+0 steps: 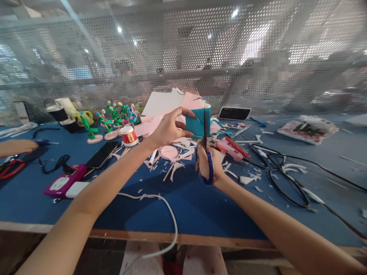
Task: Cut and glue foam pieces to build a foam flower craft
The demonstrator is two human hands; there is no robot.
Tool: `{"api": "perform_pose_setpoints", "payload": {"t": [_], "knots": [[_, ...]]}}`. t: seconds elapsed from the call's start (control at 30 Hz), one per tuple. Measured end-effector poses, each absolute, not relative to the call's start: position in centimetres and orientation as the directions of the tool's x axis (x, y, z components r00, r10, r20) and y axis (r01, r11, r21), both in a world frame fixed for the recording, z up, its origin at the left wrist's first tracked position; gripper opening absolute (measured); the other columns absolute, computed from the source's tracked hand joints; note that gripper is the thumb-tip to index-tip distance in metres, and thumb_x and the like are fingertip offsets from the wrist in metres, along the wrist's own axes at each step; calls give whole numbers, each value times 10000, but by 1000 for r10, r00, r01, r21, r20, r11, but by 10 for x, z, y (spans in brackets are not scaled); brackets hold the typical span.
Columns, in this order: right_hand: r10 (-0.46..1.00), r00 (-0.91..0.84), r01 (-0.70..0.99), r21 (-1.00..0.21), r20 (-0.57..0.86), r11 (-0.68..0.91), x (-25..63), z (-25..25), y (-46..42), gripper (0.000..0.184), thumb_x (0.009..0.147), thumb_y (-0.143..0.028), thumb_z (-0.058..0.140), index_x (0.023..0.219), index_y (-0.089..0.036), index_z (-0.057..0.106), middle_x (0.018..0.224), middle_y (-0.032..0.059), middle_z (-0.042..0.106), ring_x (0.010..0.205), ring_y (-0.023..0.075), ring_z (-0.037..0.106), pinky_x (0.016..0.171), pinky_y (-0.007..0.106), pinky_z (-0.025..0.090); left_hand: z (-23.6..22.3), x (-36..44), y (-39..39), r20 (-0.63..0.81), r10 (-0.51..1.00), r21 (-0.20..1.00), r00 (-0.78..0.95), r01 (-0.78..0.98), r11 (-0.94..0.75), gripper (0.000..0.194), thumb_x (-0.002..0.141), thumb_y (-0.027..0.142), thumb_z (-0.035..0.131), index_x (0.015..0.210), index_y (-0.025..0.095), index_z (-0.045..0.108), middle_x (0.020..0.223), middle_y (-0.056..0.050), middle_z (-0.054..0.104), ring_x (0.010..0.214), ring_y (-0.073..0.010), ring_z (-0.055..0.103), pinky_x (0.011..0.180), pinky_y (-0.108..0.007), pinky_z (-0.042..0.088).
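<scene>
My left hand (169,128) pinches a small teal foam sheet (197,122) by its left edge and holds it upright above the blue table (183,206). My right hand (208,162) grips blue-handled scissors (205,151) with fingers through the loops. The blades point upward and cut into the teal sheet near its right side. Pink and white paper scraps (174,162) lie on the table beneath both hands.
Paper flower figures (111,120) and a small red-labelled cup (129,136) stand at the back left. A phone (102,154), a pink device (64,182), a pink glue gun (229,149), black cables (281,179) and a white cable (169,217) lie around. Another person's hand (17,147) rests at far left.
</scene>
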State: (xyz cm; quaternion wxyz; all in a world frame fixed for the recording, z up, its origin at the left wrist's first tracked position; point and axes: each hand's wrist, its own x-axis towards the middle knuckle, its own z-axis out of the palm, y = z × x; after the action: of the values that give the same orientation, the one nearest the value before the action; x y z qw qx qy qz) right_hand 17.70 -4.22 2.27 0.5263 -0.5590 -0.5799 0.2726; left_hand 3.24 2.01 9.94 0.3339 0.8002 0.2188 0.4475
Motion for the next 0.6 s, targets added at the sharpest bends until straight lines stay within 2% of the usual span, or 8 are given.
{"api": "perform_pose_setpoints", "payload": {"t": [0.3, 0.43, 0.6], "knots": [[937, 170, 334, -913, 304, 235, 179, 19, -38, 517, 827, -580, 398, 454, -221, 397, 282, -21, 433, 260, 121, 449, 330, 223, 382, 101, 32, 18, 565, 641, 719, 520, 70, -691, 431, 596, 122, 712, 974, 172, 511, 1109, -52, 536, 605, -31, 558, 518, -170, 514], [928, 176, 300, -916, 328, 267, 181, 14, -35, 466, 840, -517, 401, 481, -220, 403, 324, -16, 480, 284, 128, 479, 361, 235, 410, 101, 34, 13, 523, 646, 745, 556, 69, -663, 431, 592, 100, 703, 966, 170, 501, 1097, -53, 542, 609, -39, 571, 511, -175, 512], [928, 180, 280, -921, 327, 270, 181, 12, -34, 432, 830, -504, 414, 504, -221, 406, 318, -26, 463, 284, 125, 468, 367, 238, 409, 101, 35, 12, 518, 648, 747, 559, 73, -661, 430, 594, 111, 711, 965, 168, 500, 1091, -56, 550, 602, -37, 572, 517, -176, 516]]}}
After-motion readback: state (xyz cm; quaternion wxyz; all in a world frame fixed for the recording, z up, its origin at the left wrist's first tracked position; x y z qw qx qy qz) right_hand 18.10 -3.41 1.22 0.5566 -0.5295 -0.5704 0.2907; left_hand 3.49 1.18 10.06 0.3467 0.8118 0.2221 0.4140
